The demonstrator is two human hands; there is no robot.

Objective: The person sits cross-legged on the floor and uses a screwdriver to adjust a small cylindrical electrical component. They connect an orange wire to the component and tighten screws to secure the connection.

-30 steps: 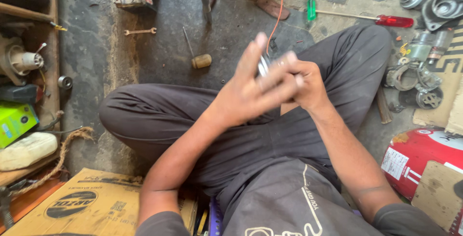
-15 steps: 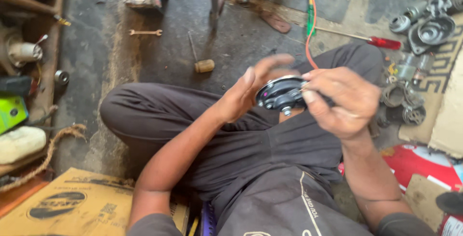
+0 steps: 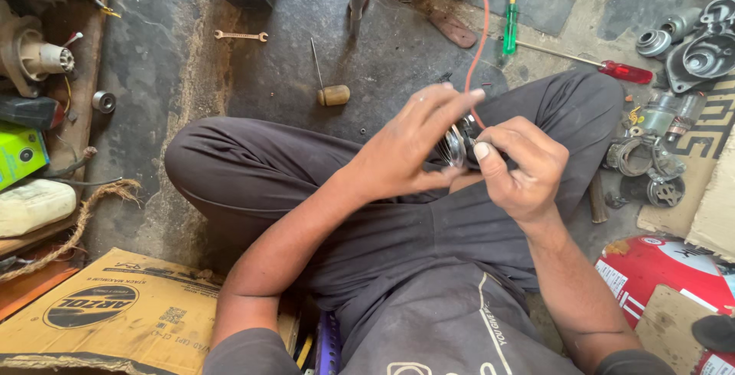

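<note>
**Dark metal, a bright rim, and two hands working it over the lap**

Dark metal with a shiny ring at one end: that is the small round part (image 3: 458, 145) we are holding up between our hands, above our crossed legs in grey trousers (image 3: 253, 168). A thin red wire (image 3: 481, 45) is running up from it toward the top of the view.

We are gripping the part with our right hand (image 3: 521, 164), fingers curled shut around its far side and the thumb pressing on top near the rim. Our left hand (image 3: 406, 149) is lying against the near face with its fingers (image 3: 448, 103) stretched out straight and together, not curled; the palm and thumb seem to be steadying the part from below, though we cannot tell how firmly, because the hand is hiding the contact.

To do this step well, we are judging that the right hand should be keeping the clamp while the left does the fine turning or seating, and that the wire should be staying slack so it is not tugging the part askew. Working low over the lap is also sensible, since anything slipping loose would be landing on cloth rather than on the concrete floor (image 3: 191, 68).

The part is sitting between the two hands, touching both, mostly covered, with only the rim and a dark sliver showing. Lying well apart on the floor are a red-handled screwdriver (image 3: 612, 68), a green-handled screwdriver (image 3: 510, 19) and a small spanner (image 3: 240, 36).
</note>
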